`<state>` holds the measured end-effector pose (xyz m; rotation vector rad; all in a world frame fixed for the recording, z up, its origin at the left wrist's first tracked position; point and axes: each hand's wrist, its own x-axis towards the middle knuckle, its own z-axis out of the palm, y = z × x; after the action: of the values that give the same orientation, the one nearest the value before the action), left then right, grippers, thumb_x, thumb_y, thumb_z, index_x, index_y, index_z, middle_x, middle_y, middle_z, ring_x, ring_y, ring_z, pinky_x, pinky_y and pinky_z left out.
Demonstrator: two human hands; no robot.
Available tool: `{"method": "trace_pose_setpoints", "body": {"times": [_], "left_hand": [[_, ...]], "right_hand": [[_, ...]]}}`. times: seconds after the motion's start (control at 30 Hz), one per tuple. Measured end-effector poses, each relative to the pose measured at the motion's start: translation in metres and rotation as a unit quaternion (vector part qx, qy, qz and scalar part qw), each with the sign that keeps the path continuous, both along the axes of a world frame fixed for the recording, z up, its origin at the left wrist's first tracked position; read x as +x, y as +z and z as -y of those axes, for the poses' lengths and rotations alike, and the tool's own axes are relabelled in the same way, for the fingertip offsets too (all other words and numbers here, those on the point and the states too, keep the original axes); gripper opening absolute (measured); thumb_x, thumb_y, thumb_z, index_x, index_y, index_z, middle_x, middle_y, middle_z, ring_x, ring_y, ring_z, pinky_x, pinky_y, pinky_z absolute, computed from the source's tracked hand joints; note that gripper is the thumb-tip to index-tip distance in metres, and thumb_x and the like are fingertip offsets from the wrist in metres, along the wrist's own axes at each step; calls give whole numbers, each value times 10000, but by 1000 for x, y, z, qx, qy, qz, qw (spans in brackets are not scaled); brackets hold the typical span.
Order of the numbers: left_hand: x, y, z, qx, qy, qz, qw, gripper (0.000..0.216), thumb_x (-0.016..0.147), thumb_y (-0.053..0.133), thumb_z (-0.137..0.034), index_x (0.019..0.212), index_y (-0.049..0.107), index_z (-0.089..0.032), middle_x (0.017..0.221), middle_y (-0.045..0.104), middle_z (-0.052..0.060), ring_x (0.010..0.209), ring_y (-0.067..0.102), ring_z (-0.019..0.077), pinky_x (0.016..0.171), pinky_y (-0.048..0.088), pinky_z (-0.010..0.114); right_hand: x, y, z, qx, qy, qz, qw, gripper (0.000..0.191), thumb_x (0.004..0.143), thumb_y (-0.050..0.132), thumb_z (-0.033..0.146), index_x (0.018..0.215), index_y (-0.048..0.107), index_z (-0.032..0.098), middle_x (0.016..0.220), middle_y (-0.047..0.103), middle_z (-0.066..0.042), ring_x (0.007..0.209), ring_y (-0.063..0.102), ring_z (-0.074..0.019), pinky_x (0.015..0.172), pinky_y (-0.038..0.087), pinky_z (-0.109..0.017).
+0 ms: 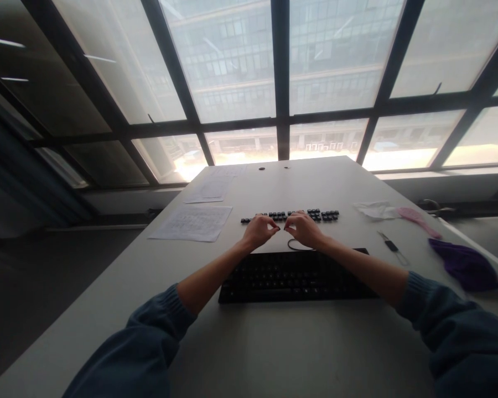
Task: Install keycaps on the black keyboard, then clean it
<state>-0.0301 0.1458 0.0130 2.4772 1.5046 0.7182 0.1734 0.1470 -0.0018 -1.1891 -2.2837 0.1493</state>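
Both of my hands hover just beyond the far edge of a black keyboard [274,276], fingertips a short gap apart. Thumb and fingers of my left hand [258,232] are pinched on a tiny dark piece that looks like a keycap [279,228]. My right hand [304,229] pinches in the same way, with a small dark keycap-like bit at its tips. Behind the hands, loose black keycaps [323,215] stand in rows on the table, partly hidden by my fingers. My right forearm covers part of the keyboard's right side.
On the white table [307,342], printed sheets [195,224] lie at left. To the right are a small tool with a wire loop [392,246], a white wipe [375,210], a pink brush [419,220] and a purple cloth [465,265]. A black cable [292,244] curls behind the keyboard.
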Motion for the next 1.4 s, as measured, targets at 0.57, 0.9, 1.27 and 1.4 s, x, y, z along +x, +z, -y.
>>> {"method": "trace_pose_setpoints", "body": {"times": [0.57, 0.9, 1.27, 1.4], "left_hand": [[-9, -1, 93, -152, -112, 134, 973, 42, 786, 741, -202, 778, 782, -196, 827, 765, 27, 848, 670, 186, 872, 494, 310], [-8, -4, 98, -103, -133, 54, 984, 63, 810, 711, -165, 800, 760, -204, 822, 742, 32, 891, 619, 199, 834, 488, 313], [0, 4, 108, -5, -178, -58, 982, 179, 926, 607, -166, 809, 740, -195, 867, 715, 45, 849, 572, 190, 790, 471, 318], [0, 7, 110, 14, -191, -98, 977, 154, 941, 637, -249, 840, 735, -185, 916, 708, 54, 868, 568, 193, 814, 466, 336]], "right_hand": [[15, -11, 101, -169, 68, -175, 968, 59, 808, 720, 142, 806, 748, 194, 793, 702, -28, 796, 627, -193, 764, 476, -317], [13, -18, 102, -139, 89, -143, 976, 82, 817, 721, 126, 801, 736, 205, 834, 717, -37, 861, 621, -207, 826, 478, -353], [13, -20, 104, -84, 125, -110, 982, 156, 828, 681, 75, 804, 723, 223, 886, 701, -42, 922, 603, -215, 849, 485, -353], [15, -11, 107, -79, 130, -76, 986, 110, 863, 679, 160, 777, 705, 223, 913, 681, -49, 931, 594, -216, 837, 488, -350]]}}
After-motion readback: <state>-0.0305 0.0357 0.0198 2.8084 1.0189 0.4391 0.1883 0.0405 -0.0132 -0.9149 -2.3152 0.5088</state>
